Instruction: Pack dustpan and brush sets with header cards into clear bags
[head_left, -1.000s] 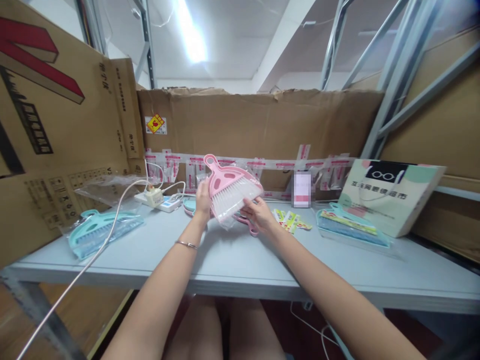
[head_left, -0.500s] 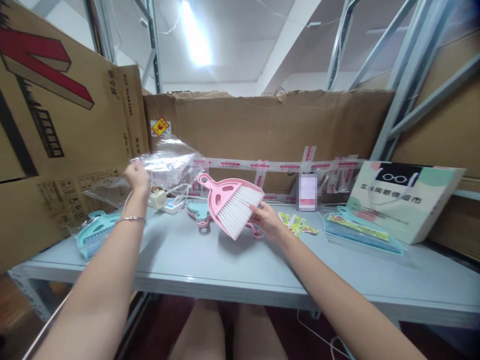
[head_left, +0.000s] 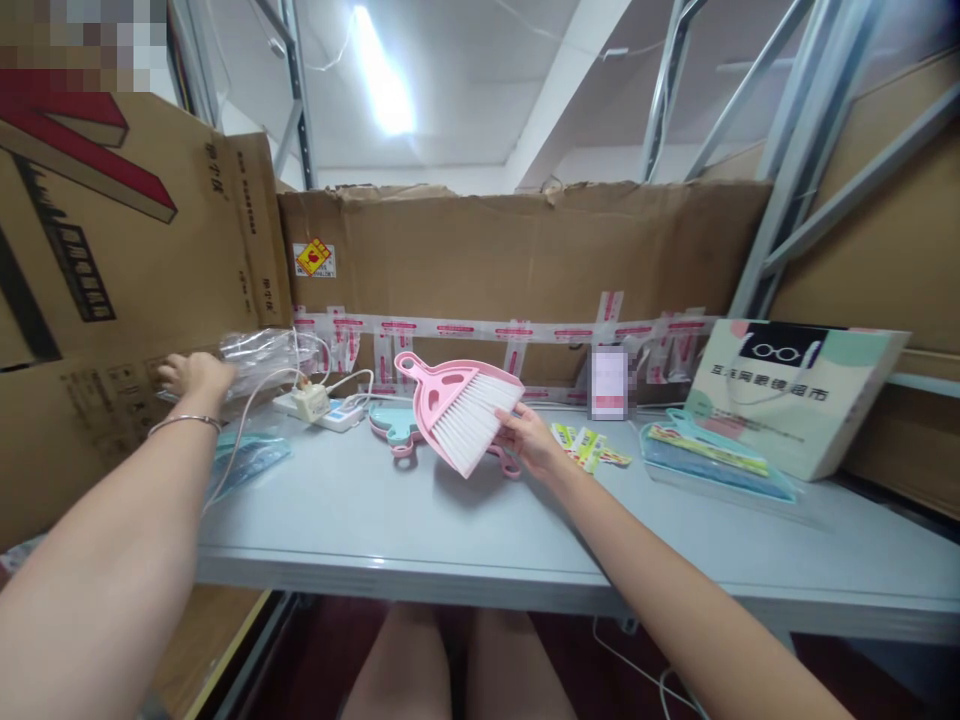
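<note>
My right hand (head_left: 529, 440) grips a pink hand brush with white bristles (head_left: 457, 408) by its lower right edge and holds it tilted just above the grey table (head_left: 465, 520). My left hand (head_left: 191, 378) is stretched far to the left, its fingers closed on a crumpled clear plastic bag (head_left: 262, 352) beside the cardboard box. More pink and teal brush parts (head_left: 394, 422) lie on the table right behind the held brush.
A white power strip with cables (head_left: 319, 405) sits at the back left. A bagged teal brush (head_left: 247, 455) lies at the left edge. Small colourful cards (head_left: 589, 445), a teal packaged set (head_left: 712, 462) and a printed paper bag (head_left: 795, 390) are to the right. Cardboard walls surround the table.
My left hand pulled the clear bag off the pink brush and carried it left and down towards the cardboard box. My right hand keeps the bare brush nearly still.
</note>
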